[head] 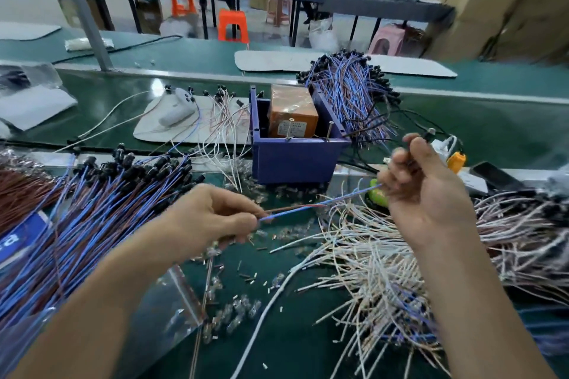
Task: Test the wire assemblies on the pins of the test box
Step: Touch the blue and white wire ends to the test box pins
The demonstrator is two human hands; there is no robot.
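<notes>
A blue-and-brown wire assembly (308,206) stretches between my two hands above the green bench. My left hand (215,215) pinches its lower end. My right hand (425,184) grips the upper end, where a dark connector shows above my fingers. The test box (295,160), a blue open bin holding an orange unit (292,114), stands just beyond my hands. Two thin metal pins (330,130) rise at its front rim. The held wire touches neither pin.
A large pile of blue-and-brown assemblies (101,212) lies at the left, another (351,92) behind the box. White and pink wires (385,271) are heaped at the right. Small clear bulbs and cut bits (234,311) litter the mat. A clear bag (172,301) lies near my left forearm.
</notes>
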